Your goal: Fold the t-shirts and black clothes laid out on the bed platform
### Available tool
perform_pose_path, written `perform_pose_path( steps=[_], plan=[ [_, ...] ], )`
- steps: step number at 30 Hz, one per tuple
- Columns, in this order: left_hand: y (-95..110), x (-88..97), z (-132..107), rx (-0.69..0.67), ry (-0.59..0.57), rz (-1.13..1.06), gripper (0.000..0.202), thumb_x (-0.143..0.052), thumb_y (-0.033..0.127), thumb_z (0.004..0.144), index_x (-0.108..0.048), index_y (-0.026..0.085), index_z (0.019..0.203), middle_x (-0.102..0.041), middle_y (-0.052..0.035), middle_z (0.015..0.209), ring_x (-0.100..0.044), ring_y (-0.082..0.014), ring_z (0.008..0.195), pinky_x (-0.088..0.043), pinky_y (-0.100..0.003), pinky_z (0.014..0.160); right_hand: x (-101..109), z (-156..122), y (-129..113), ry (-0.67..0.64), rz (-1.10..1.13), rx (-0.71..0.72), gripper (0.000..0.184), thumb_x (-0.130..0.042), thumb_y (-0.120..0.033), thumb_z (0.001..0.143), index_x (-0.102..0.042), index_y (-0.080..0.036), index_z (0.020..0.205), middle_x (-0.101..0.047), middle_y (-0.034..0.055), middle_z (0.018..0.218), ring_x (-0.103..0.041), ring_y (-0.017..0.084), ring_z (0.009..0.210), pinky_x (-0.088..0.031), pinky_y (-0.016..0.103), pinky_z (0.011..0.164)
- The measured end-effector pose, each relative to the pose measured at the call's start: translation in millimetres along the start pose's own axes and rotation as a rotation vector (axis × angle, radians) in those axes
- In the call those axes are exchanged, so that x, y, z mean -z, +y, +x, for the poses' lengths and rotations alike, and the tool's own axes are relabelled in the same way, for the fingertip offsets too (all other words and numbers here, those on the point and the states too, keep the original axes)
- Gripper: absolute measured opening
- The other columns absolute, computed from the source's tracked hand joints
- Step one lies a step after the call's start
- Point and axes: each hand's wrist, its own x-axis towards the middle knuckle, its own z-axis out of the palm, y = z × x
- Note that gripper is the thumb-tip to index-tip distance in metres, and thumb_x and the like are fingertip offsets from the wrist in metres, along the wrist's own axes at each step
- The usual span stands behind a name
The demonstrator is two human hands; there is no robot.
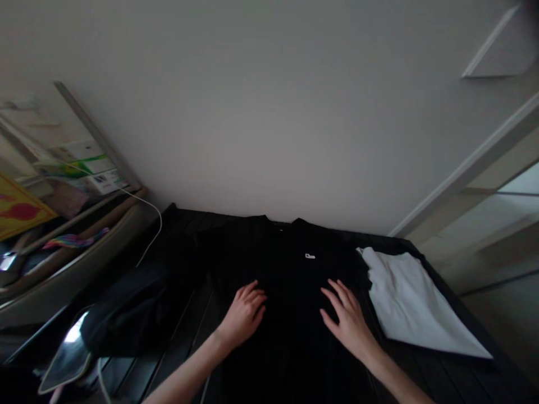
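Observation:
A black T-shirt [290,286] lies spread flat on a dark slatted surface, its neckline toward the wall and a small white logo on the chest. My left hand [245,311] rests on the left part of the shirt, palm down, fingers slightly bent and holding nothing. On the right part lies my right hand [346,315], its fingers spread apart with nothing in them. To the right of the shirt is a folded white garment [415,297]. The shirt's lower end runs out of view between my forearms.
Dark bunched cloth [135,308] lies at the left, beside a mirror-like flat object [69,353]. A white cable [158,216] hangs down there. Farther left stands a shelf with boxes [101,179]. A plain wall [286,123] closes off the far side.

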Motion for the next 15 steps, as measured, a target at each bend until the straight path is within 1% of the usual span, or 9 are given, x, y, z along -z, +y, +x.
perform_pose_path(
  steps=[2,3,5,6,8,9,11,13,15],
  plan=[
    [25.3,2.8,-29.2,-0.074,-0.174,-0.109,0.026,-0.048,0.027,0.091,-0.059,0.026,0.115,-0.055,-0.0038,0.135,-0.036,-0.0254,0.135,-0.033,-0.046,0.108,16.5,-38.3,-23.3,-0.224,0.063,0.133,0.047,-0.048,-0.037,0.088,-0.048,-0.028,0.133,-0.033,0.0040,0.152,-0.022,0.027,0.142,-0.028,0.052,0.113],
    [33.1,5.9,-43.8,-0.099,-0.245,-0.149,0.024,-0.051,0.032,0.090,-0.060,0.027,0.112,-0.052,-0.0031,0.138,-0.036,-0.0262,0.136,-0.032,-0.046,0.108,24.2,-56.2,-31.5,-0.341,0.097,0.193,0.046,-0.050,-0.036,0.086,-0.049,-0.031,0.132,-0.032,0.0007,0.153,-0.022,0.026,0.142,-0.026,0.052,0.114],
    [39.8,12.9,-71.9,-0.119,-0.338,-0.196,0.024,-0.059,0.042,0.085,-0.061,0.025,0.103,-0.051,-0.0030,0.138,-0.037,-0.0280,0.134,-0.030,-0.045,0.108,38.4,-87.2,-39.1,-0.512,0.137,0.233,0.041,-0.052,-0.035,0.084,-0.055,-0.031,0.125,-0.031,-0.0021,0.153,-0.023,0.025,0.142,-0.025,0.051,0.115],
    [39.3,16.2,-85.1,-0.119,-0.363,-0.204,0.028,-0.064,0.045,0.081,-0.060,0.025,0.099,-0.054,-0.0035,0.135,-0.041,-0.0282,0.130,-0.031,-0.044,0.108,45.0,-99.5,-38.4,-0.555,0.140,0.217,0.038,-0.052,-0.034,0.084,-0.058,-0.030,0.121,-0.031,-0.0018,0.153,-0.024,0.025,0.142,-0.025,0.050,0.115],
    [33.1,22.1,-109.9,-0.091,-0.377,-0.174,0.030,-0.071,0.041,0.074,-0.058,0.024,0.095,-0.059,-0.0038,0.124,-0.049,-0.0265,0.120,-0.033,-0.040,0.103,57.2,-117.5,-29.5,-0.574,0.121,0.161,0.036,-0.050,-0.032,0.084,-0.060,-0.028,0.119,-0.032,-0.0005,0.153,-0.025,0.024,0.141,-0.025,0.048,0.115],
    [28.4,25.1,-121.5,-0.063,-0.374,-0.138,0.027,-0.071,0.034,0.072,-0.057,0.023,0.093,-0.061,-0.0034,0.117,-0.052,-0.0249,0.113,-0.035,-0.038,0.100,62.8,-123.7,-22.4,-0.571,0.105,0.149,0.037,-0.049,-0.029,0.084,-0.060,-0.028,0.119,-0.034,-0.0001,0.152,-0.027,0.024,0.141,-0.024,0.048,0.115],
    [18.4,32.2,-143.5,0.014,-0.360,-0.054,0.021,-0.062,0.016,0.070,-0.055,0.022,0.089,-0.063,-0.0021,0.103,-0.055,-0.0218,0.102,-0.038,-0.035,0.092,72.9,-132.9,-7.3,-0.556,0.059,0.146,0.040,-0.048,-0.022,0.081,-0.061,-0.028,0.118,-0.039,0.0001,0.150,-0.030,0.023,0.139,-0.020,0.049,0.117],
    [10.8,41.3,-163.7,0.082,-0.339,-0.003,0.031,-0.053,0.007,0.066,-0.054,0.023,0.093,-0.062,-0.0018,0.098,-0.056,-0.0200,0.096,-0.038,-0.033,0.089,79.8,-141.1,2.5,-0.532,0.006,0.150,0.046,-0.046,-0.014,0.076,-0.063,-0.026,0.117,-0.042,0.0011,0.148,-0.032,0.024,0.138,-0.016,0.051,0.117],
    [7.7,50.7,-181.1,0.092,-0.325,0.013,0.052,-0.050,0.004,0.062,-0.052,0.025,0.109,-0.062,-0.0024,0.107,-0.055,-0.0201,0.100,-0.036,-0.034,0.091,81.6,-151.3,0.8,-0.506,-0.026,0.172,0.057,-0.046,-0.010,0.070,-0.059,-0.023,0.124,-0.041,0.0037,0.148,-0.031,0.026,0.139,-0.016,0.052,0.117]
  ],
)
